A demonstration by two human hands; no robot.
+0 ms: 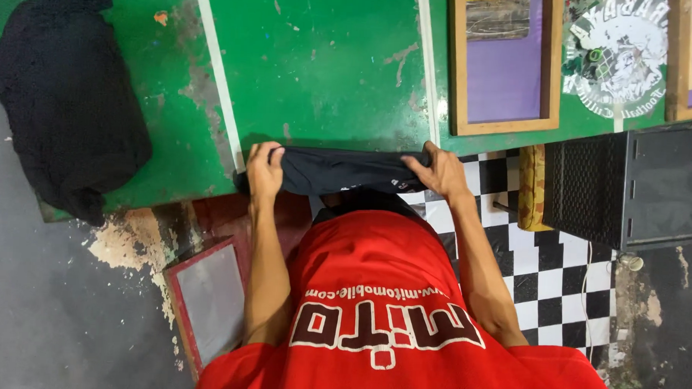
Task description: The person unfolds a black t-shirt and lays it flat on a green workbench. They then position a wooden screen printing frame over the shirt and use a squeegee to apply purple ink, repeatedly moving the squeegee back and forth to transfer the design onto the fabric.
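Note:
A dark folded garment [339, 170] lies along the near edge of a worn green table [320, 63]. My left hand [264, 169] grips its left end, fingers curled over the cloth. My right hand [439, 171] presses down on its right end, fingers closed on the fabric. The garment stretches between both hands, partly hanging over the table edge. My red shirt fills the lower middle of the view.
A pile of black cloth [66, 93] sits on the table's far left. Wooden screen-printing frames [508, 62] with purple mesh lie at the upper right. A black box [630, 189] stands on the checkered floor at right. A red-framed screen [208, 301] leans below the table.

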